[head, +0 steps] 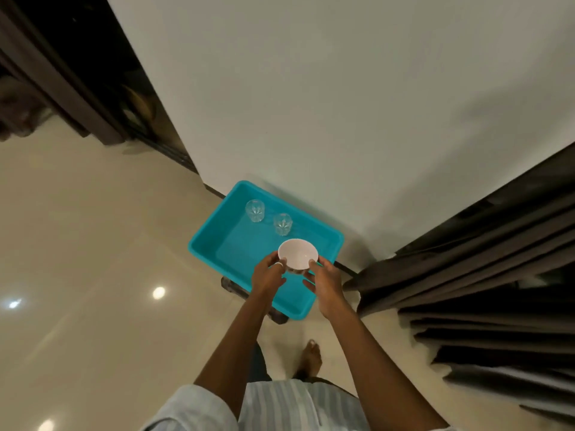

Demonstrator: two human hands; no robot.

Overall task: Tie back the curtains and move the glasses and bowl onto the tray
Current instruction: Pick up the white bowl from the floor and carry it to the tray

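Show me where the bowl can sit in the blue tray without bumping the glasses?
The widest bare patch of the tray lies between the two glasses and its near left rim, beside the bowl. Under the bowl, toward the right rim, looks free too. The far end is crowded: both glasses stand there.

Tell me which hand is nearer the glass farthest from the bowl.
Left. The left hand grips the bowl's rim on the side toward that glass; the right hand holds the opposite side, with the bowl between it and the glass.
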